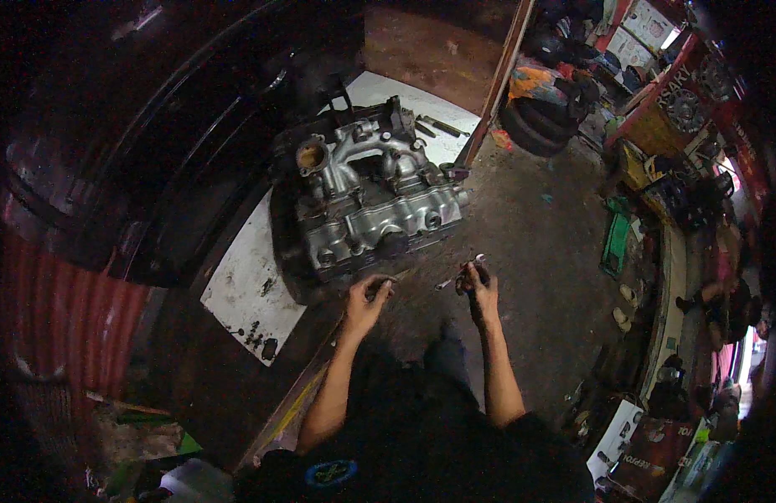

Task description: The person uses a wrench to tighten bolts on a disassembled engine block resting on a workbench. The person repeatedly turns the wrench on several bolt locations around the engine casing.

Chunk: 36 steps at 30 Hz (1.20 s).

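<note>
Head view: at far left stands a reddish corrugated sheet (95, 335), then the stained white bench (250, 293) bearing a metal engine (388, 210), which sits just beyond both hands. Near its front edge hangs the left hand (369, 303), its grip curled, thumb towards fingers; whether it pinches anything I cannot tell. Slim tools (445, 127) lie behind the engine. Further right, the right hand (482, 293) has its grip pinching a wrench (442, 285), clear of the engine; beyond are stacked tyres (535, 130) and a green object (616, 239) on the floor (543, 251)
</note>
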Tool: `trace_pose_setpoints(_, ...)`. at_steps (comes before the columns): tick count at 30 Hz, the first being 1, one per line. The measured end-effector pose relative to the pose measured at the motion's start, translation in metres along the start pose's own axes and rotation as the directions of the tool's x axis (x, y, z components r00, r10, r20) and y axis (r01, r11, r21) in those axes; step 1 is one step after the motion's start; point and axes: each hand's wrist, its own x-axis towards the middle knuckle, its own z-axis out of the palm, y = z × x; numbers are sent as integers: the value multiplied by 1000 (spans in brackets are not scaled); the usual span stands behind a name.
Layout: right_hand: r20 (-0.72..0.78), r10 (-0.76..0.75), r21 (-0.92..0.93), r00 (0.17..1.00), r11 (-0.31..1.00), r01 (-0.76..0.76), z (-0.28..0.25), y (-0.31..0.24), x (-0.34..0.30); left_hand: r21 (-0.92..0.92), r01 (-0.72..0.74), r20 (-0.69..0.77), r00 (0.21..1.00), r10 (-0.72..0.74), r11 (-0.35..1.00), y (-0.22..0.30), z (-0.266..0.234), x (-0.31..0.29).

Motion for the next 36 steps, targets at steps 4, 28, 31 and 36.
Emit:
trace_pose_setpoints(4, 88, 97, 158, 991, 981, -110, -19, -32, 18, -32, 8, -45, 999, -9, 999, 7, 32, 19)
trace_pose_setpoints(28, 492, -163, -568, 855, 684, 457, -42, 2, 105, 655, 34, -513, 753, 412, 755, 41, 81, 38)
trace_pose_setpoints(31, 471, -149, -523, 870, 747, 411, -38, 6, 105, 704, 77, -522, 731, 440, 706, 45, 79, 41)
trace_pose_setpoints(36, 464, -123, -529, 877, 756, 386, -33, 16, 98, 778, 137, -501, 725, 473, 613, 50, 64, 41)
